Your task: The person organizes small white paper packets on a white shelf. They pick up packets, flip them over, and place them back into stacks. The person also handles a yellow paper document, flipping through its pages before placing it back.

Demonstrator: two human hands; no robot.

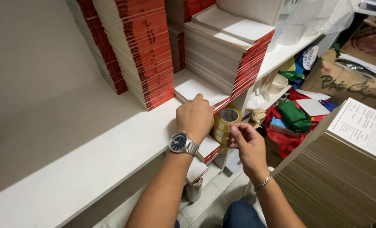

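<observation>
Left hand (195, 116): laid on small stack of red-edged white booklets (196, 88), fingers curled over top | Right hand (246, 141): fingertips pinched at roll of clear tape (226, 122) | Support: white shelf (90, 164) | Behind: tall booklet stacks (141, 50) were seen.
</observation>
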